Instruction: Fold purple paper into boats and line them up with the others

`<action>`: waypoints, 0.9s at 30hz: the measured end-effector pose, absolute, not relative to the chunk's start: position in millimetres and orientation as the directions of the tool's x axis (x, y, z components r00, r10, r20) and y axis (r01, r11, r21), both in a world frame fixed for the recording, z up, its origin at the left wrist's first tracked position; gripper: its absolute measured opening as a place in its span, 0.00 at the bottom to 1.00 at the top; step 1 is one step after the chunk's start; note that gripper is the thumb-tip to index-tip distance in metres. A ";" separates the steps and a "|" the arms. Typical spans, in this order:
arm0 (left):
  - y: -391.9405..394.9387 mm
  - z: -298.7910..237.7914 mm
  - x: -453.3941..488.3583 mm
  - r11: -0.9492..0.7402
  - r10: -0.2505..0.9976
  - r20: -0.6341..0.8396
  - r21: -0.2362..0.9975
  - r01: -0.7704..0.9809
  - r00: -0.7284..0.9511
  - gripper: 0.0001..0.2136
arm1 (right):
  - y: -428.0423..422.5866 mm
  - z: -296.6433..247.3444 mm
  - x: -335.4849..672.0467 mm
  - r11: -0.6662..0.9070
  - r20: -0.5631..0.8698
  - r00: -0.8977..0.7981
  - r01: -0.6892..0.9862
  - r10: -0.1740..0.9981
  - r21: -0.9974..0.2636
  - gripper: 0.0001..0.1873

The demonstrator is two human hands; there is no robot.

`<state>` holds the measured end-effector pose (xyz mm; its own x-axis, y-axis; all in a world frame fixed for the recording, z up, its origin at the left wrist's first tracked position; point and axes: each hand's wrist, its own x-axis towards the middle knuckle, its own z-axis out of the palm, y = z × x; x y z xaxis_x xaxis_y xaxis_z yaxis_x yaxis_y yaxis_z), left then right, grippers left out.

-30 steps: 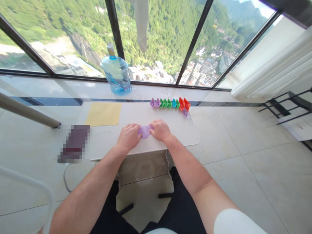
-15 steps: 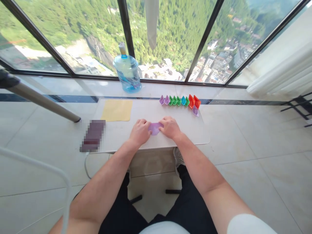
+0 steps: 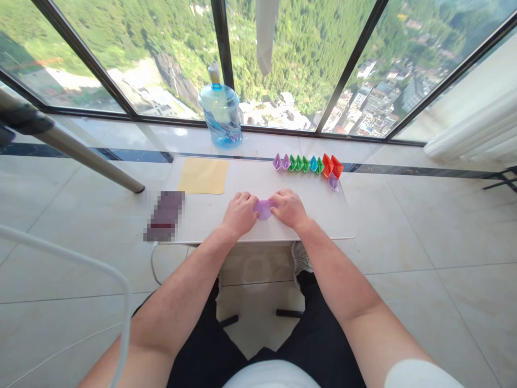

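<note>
A small folded piece of purple paper (image 3: 264, 210) is held between my two hands, low over the white table (image 3: 210, 221). My left hand (image 3: 241, 214) pinches its left end, and my right hand (image 3: 289, 209) grips the right end with thumb and fingers. Parts of the paper's edges are hidden under the fingertips. Beyond my right hand, a row of folded paper boats (image 3: 299, 163) in purple, green, blue and red stands along the far edge. One more purple paper boat (image 3: 333, 183) sits in front of the red ones.
A yellow sheet (image 3: 203, 176) lies at the table's far left. Nearer is a blurred dark object (image 3: 165, 215) with a cable below it. A large water jug (image 3: 221, 116) stands behind the table by the window. A grey pole (image 3: 100, 159) slants in from the left.
The whole scene has shifted slightly right and up in view as the head moved. Both hands keep their hold on the purple paper, with little visible change in its shape.
</note>
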<state>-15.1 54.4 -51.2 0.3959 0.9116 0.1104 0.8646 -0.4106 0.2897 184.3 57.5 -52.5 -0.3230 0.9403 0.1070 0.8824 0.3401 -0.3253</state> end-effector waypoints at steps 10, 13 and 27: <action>66.1 -55.0 -16.8 -0.350 0.932 0.066 0.416 0.839 0.356 0.10 | 68.2 -56.4 178.6 0.287 0.023 -0.303 0.872 0.953 -0.396 0.08; 65.7 -56.0 -14.2 -0.343 0.933 0.053 0.428 0.836 0.356 0.10 | 67.6 -55.1 176.5 0.302 0.009 -0.323 0.873 0.946 -0.383 0.08; 60.4 -51.0 -14.0 -0.423 0.899 0.066 0.382 0.822 0.432 0.10 | 65.9 -52.2 184.8 0.342 0.055 -0.354 0.834 0.933 -0.432 0.06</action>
